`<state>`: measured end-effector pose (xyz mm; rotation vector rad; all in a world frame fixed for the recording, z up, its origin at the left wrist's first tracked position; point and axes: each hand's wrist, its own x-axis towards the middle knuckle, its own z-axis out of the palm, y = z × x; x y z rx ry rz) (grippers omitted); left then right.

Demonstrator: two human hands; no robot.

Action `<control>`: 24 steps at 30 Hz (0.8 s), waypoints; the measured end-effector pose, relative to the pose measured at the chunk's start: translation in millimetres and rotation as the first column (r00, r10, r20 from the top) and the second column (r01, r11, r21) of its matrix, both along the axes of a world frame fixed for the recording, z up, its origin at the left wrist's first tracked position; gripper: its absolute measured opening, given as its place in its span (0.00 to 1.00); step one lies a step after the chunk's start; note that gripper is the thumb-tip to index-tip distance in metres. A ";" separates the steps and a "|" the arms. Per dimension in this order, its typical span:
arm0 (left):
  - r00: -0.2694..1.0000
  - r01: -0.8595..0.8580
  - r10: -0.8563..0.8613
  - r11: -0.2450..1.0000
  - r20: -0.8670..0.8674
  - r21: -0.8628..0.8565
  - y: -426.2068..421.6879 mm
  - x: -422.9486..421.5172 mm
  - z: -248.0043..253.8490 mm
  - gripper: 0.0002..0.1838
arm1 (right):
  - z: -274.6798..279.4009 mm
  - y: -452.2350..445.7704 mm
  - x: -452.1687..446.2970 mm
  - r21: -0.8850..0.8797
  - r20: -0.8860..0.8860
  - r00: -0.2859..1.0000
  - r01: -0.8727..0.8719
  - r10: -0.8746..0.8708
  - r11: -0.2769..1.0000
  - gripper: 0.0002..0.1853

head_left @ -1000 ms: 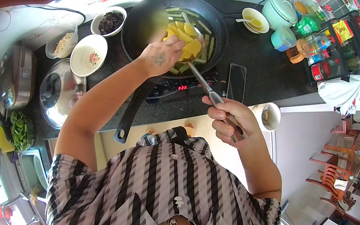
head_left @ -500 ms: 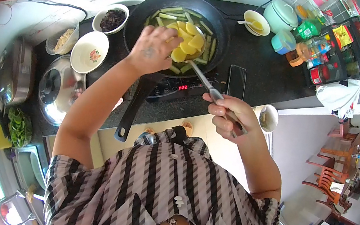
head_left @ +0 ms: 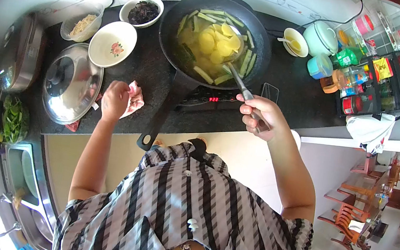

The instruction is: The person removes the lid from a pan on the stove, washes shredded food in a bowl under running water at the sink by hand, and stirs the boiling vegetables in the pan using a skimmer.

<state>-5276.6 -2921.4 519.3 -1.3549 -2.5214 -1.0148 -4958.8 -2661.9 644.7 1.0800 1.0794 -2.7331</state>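
Observation:
My right hand (head_left: 267, 118) is closed around the handle of a metal ladle (head_left: 241, 84), whose rounded head lies in the wok (head_left: 265, 56). Yellow potato slices (head_left: 208, 41) sit in and around that head, in shallow liquid. Pale green vegetable strips (head_left: 203, 74) lie around them. Over the counter to the left of the wok's long black handle (head_left: 155, 120), my left hand (head_left: 115, 100) is closed at the edge of a crumpled pinkish cloth (head_left: 135, 101). Its fingertips are partly hidden.
At left are a metal pot lid (head_left: 76, 99), a flowered white bowl (head_left: 97, 52), a bowl of dark food (head_left: 157, 14) and a plastic tub of pale shreds (head_left: 81, 26). A phone (head_left: 270, 92) and a small bowl (head_left: 301, 51) are right of the wok. The cooktop display (head_left: 214, 99) glows red.
My left hand has moved from the potato slices over the wok down and left to the cloth. The ladle has lowered, and the slices now lie in the liquid. The view has shifted slightly.

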 end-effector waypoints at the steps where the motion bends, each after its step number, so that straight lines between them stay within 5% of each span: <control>1: 0.999 -0.049 0.049 0.997 -0.004 -0.063 -5.0 8.1 -9.8 0.06 | -1.1 2.6 0.9 -0.021 -0.005 1.000 -0.014 0.014 1.000 0.08; 5: 0.967 -0.181 0.141 0.967 -0.214 -0.182 -5.1 29.7 -34.4 0.15 | -2.0 9.7 2.2 -0.124 -0.047 0.999 -0.009 0.003 0.992 0.10; 11: 0.988 -0.127 0.099 0.960 -0.122 -0.251 -3.4 31.8 -42.8 0.20 | -8.0 9.7 10.0 -0.153 -0.117 0.993 -0.034 0.016 0.988 0.12; 16: 0.996 -0.081 0.073 0.976 -0.047 -0.203 -3.7 17.9 -52.1 0.19 | -0.7 1.7 10.6 -0.113 -0.045 0.990 0.128 -0.133 0.985 0.14; 24: 0.998 -0.020 0.008 0.980 -0.059 -0.198 0.7 13.0 -55.0 0.16 | -11.5 -16.7 3.1 -0.255 -0.285 0.947 0.073 -0.147 0.964 0.15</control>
